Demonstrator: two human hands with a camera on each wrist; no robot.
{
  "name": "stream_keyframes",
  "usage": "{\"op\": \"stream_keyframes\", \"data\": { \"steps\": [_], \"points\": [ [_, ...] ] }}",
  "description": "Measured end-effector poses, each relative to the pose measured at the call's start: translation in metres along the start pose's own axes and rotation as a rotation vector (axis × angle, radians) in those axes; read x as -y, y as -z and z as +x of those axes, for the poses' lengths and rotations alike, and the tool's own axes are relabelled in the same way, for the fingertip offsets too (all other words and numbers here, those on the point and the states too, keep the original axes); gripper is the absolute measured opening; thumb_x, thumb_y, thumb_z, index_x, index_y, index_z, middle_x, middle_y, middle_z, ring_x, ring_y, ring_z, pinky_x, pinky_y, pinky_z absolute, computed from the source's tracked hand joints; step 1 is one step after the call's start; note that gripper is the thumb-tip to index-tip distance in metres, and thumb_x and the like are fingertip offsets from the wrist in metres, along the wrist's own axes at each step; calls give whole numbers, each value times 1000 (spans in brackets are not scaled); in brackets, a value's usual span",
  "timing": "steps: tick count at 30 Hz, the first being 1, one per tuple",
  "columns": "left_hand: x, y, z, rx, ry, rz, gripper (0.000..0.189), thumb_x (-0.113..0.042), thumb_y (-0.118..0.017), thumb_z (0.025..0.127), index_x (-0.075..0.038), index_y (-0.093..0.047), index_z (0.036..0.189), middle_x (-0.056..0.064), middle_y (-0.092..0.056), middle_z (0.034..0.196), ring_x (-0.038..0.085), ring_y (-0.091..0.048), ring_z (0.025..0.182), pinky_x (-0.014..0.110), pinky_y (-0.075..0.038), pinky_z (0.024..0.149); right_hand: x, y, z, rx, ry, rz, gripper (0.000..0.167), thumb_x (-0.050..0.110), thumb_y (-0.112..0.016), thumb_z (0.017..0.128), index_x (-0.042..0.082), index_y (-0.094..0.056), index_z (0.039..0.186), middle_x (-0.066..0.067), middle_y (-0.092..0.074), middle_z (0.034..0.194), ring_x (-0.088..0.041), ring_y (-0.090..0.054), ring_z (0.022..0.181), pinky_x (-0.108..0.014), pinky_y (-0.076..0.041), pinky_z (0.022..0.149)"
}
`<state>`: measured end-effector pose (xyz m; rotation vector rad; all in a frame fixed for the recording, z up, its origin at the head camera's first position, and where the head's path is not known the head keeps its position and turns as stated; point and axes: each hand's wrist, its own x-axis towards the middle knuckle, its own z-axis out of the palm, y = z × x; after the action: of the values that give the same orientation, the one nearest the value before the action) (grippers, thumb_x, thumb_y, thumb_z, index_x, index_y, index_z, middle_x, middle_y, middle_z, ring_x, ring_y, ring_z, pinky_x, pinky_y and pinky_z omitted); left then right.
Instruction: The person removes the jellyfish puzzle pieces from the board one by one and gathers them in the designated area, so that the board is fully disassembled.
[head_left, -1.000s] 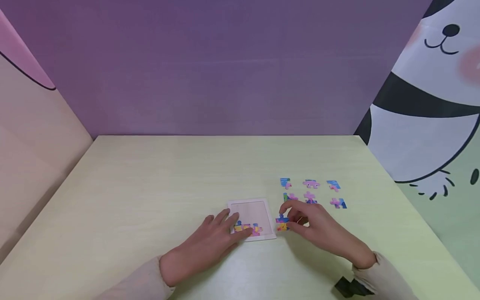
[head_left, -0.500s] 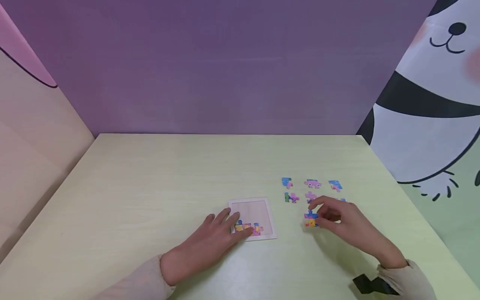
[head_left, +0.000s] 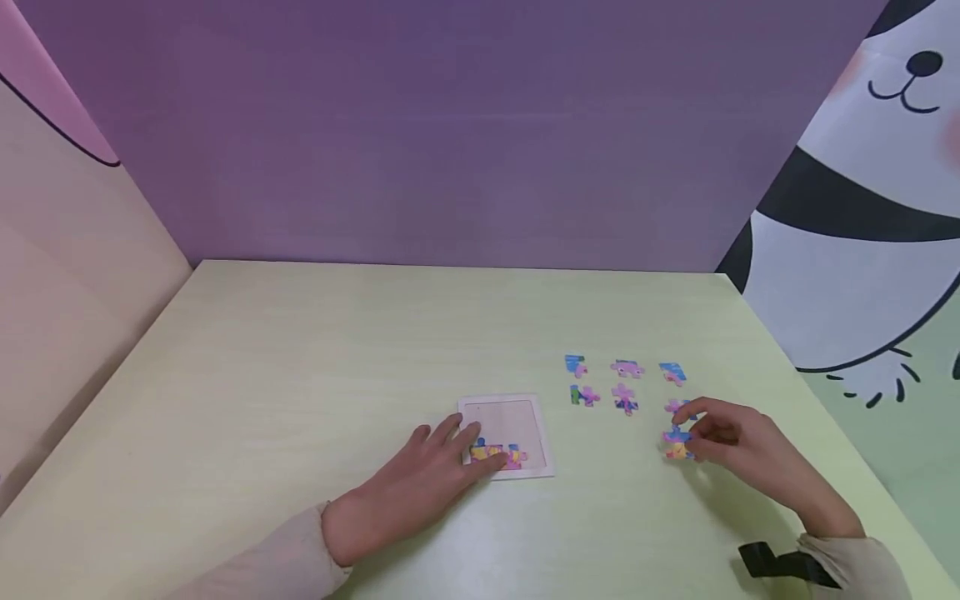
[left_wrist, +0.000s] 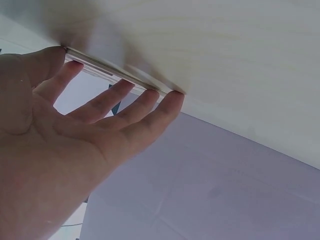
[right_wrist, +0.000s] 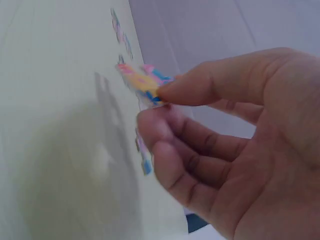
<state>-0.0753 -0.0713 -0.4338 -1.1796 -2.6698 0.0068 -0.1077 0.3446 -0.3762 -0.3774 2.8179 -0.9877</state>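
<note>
My left hand [head_left: 420,483] rests on the left side of a pale square puzzle frame [head_left: 544,450], its fingers fairly straight. The thumb lies over joined puzzle pieces [head_left: 515,457] at the bottom of the frame. In the left wrist view the fingertips touch the frame's thin edge. At right, my right hand [head_left: 738,446] pinches a yellow, pink and blue puzzle piece [head_left: 677,443] between thumb and fingers, just above the table. In the right wrist view the pinched piece [right_wrist: 140,82] is blurred and tilted. A pink and blue piece [head_left: 673,407] behind it is partly hidden by the fingers.
Loose puzzle pieces lie in two rows right of the frame, including a blue corner-like piece [head_left: 576,365], a pink piece with eyes [head_left: 627,368] and a pink and blue piece [head_left: 625,398]. The pale table [head_left: 337,333] ends at a purple wall [head_left: 450,167].
My right hand has moved to the right, carrying the puzzle piece from beside the frame to in front of the right column of loose pieces. My left hand has stayed on the frame.
</note>
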Motion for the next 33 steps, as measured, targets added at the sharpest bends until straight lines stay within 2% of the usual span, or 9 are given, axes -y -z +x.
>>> {"op": "stream_keyframes", "data": {
  "steps": [3, 11, 21, 27, 33],
  "points": [
    [0, 0, 1, 3, -4, -3, 54, -6, -64, 95, -31, -54, 142, 14, -54, 138, 39, -48, 131, 48, -51, 86, -8, 2, -2, 3, -16, -1, 24, 10, -66, 94, 9, -63, 118, -7, -67, 86, -18, -66, 69, -29, -51, 64],
    [-1, -4, 0, -18, 2, 42, 56, -2, -63, 94, -31, -55, 141, 17, -56, 138, 41, -50, 131, 52, -52, 87, -18, 0, 3, 3, -46, -93, 22, 11, -67, 93, 10, -63, 115, -2, -69, 85, -12, -64, 69, -27, -47, 63],
    [-2, -7, 1, -49, -20, 94, 55, -2, -66, 91, -31, -58, 137, 17, -59, 134, 39, -53, 128, 48, -53, 84, -23, 2, 2, -30, -103, -182, 24, 12, -70, 91, 8, -65, 115, -3, -69, 88, -17, -62, 76, -30, -49, 61],
    [-2, -7, 2, -65, -23, 86, 55, -2, -68, 91, -30, -58, 137, 18, -59, 133, 40, -54, 127, 48, -53, 83, -23, 2, 2, -44, -97, -190, 25, 10, -70, 90, 7, -66, 115, -4, -69, 88, -19, -63, 77, -30, -50, 61],
    [-3, -7, 2, -50, -16, 79, 56, -1, -66, 92, -30, -57, 139, 18, -58, 135, 40, -52, 128, 48, -52, 84, -27, 3, 1, -67, -99, -235, 27, 6, -72, 89, 5, -66, 116, -7, -67, 91, -21, -60, 80, -29, -50, 63]
  ]
}}
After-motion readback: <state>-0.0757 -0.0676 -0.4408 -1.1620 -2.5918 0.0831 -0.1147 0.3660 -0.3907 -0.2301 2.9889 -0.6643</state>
